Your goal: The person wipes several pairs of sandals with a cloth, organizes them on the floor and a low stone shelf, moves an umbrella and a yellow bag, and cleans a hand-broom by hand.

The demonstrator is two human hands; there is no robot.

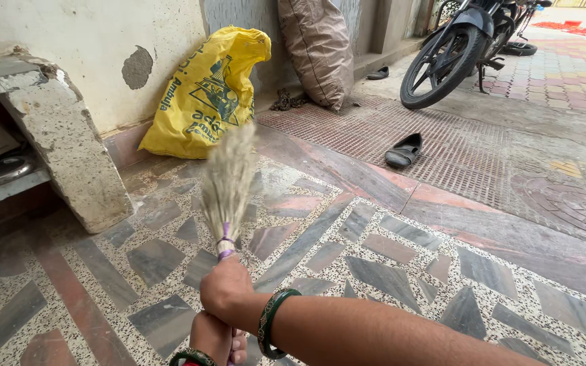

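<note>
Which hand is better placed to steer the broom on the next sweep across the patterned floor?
Probably the right hand. It grips the broom higher, just under the purple binding and closest to the bristles, so it can direct them. The left hand holds the handle lower, nearer the body, acting more as a pivot.

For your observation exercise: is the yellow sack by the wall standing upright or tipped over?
Leaning, not flat: the yellow sack rests tilted against the wall, its base on the floor and its top corner higher, near the brown sack.
</note>
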